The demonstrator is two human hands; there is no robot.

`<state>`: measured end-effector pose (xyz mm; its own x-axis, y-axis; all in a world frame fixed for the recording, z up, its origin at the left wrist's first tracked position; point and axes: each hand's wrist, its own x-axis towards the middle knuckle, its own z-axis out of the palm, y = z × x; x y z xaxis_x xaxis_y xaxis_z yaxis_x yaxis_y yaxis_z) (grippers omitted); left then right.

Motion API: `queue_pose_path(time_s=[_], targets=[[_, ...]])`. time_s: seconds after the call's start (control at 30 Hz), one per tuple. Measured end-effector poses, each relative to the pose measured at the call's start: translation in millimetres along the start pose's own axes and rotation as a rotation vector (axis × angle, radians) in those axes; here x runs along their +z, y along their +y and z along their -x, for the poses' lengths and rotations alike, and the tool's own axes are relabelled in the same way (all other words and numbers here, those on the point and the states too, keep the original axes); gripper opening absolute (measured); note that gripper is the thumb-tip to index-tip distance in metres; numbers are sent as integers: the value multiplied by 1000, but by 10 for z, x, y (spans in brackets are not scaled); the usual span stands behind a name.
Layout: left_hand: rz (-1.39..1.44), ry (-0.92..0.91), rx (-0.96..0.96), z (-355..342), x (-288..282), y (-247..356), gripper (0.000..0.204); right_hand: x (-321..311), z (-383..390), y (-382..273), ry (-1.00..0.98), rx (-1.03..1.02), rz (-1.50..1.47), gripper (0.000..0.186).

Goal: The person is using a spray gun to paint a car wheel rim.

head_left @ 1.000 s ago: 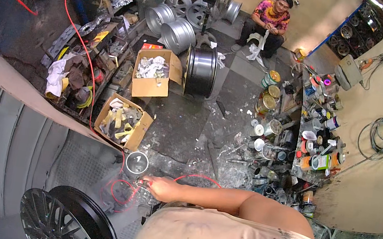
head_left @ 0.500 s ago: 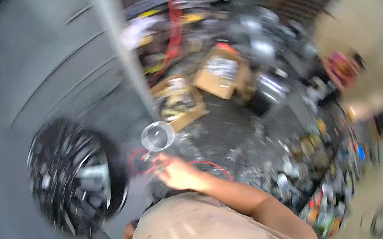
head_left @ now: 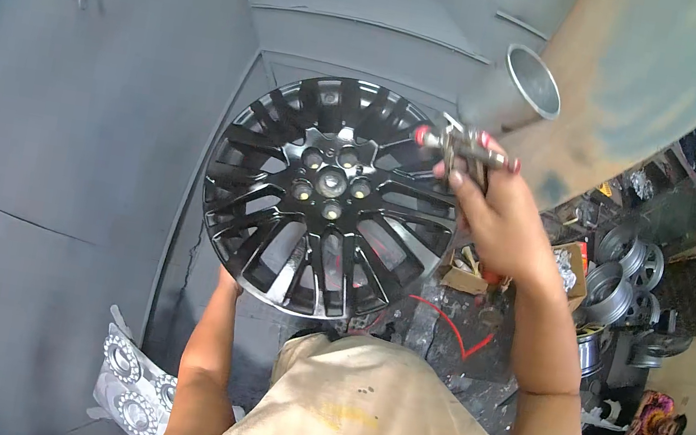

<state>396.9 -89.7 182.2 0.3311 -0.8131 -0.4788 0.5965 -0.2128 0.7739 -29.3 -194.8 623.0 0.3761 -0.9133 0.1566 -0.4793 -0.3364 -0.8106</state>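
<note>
In my right hand is a metal spray gun with red fittings and a large silver cup, held above the right side of a glossy black multi-spoke wheel. The wheel faces up in front of me, its five lug holes round the hub showing. My left hand is at the wheel's lower left edge, its fingers hidden behind the rim. Beneath, a red hose lies on the floor.
Grey booth walls stand left and ahead, a stained panel at upper right. A spotted masking sheet lies low left. Right are cardboard boxes, silver rims, a cluttered shelf and a seated person in a patterned shirt.
The view has swung left to face the booth. My right hand with the spray gun has moved up beside the wheel, which now sits centrally, and my left arm has come into view.
</note>
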Motion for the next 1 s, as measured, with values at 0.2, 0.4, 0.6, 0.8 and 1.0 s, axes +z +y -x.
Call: queue_pose_path(time_s=[0.2, 0.4, 0.6, 0.8, 1.0], targets=[[-254, -71, 116, -152, -76, -44, 42, 220, -767, -181, -32, 142, 79, 23], [-98, 18, 25, 32, 8, -102, 31, 406, -1193, -213, 86, 46, 367, 28], [-22, 107, -45, 306, 163, -238, 32, 434, -1136, -312, -63, 115, 410, 27], [4, 185, -127, 558, 177, -499, 33, 563, -1199, -395, -139, 75, 227, 20], [0, 199, -288, 839, 507, -576, 36, 835, -1410, -249, -117, -173, 319, 22]])
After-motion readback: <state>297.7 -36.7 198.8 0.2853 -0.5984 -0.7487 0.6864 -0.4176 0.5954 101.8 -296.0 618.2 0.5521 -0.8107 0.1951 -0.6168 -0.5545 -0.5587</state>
